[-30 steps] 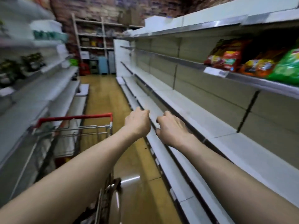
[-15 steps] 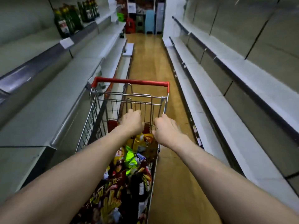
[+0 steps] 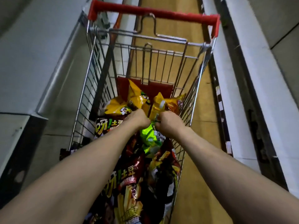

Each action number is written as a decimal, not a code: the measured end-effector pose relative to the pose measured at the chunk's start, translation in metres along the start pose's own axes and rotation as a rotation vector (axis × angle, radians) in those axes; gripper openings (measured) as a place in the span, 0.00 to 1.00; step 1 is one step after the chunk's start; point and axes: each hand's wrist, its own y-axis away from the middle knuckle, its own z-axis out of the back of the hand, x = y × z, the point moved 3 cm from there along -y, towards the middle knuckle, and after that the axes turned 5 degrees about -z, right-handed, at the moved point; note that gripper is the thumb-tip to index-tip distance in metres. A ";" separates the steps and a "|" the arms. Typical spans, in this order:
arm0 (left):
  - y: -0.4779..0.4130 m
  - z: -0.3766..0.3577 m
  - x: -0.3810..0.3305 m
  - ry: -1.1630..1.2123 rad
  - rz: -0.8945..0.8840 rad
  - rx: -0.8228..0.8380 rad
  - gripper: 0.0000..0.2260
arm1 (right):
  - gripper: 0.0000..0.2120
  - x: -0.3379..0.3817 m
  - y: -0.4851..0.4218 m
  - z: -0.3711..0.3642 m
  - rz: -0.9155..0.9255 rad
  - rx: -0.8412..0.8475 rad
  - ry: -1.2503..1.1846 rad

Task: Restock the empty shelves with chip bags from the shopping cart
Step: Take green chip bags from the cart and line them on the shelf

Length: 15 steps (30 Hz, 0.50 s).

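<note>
At the cart's (image 3: pixel 90 65) far end, a yellow chip bag (image 3: pixel 159 104) is gripped by the right hand (image 3: pixel 169 125); the left hand's (image 3: pixel 139 118) grasp cannot be told.

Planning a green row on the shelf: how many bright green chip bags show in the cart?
1. The bright green bag lies in the middle of the cart, beside the right hand, among dark red bags. Others may be buried.

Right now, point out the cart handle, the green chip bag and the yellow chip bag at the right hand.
red cart handle (image 3: pixel 153 12), head view, middle of the bar.
green chip bag (image 3: pixel 148 136), head view, bright front panel.
yellow chip bag (image 3: pixel 159 104), head view, upper panel above the right hand (image 3: pixel 168 125).
</note>
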 end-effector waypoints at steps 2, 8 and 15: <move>-0.009 -0.016 0.009 0.035 0.036 0.049 0.20 | 0.16 -0.006 -0.012 -0.021 -0.029 0.033 -0.042; -0.027 -0.050 0.015 0.245 0.115 0.069 0.26 | 0.26 -0.027 -0.038 -0.069 -0.290 0.184 -0.288; -0.031 -0.065 0.012 0.534 0.190 0.065 0.25 | 0.32 -0.043 -0.050 -0.083 -0.433 0.275 -0.645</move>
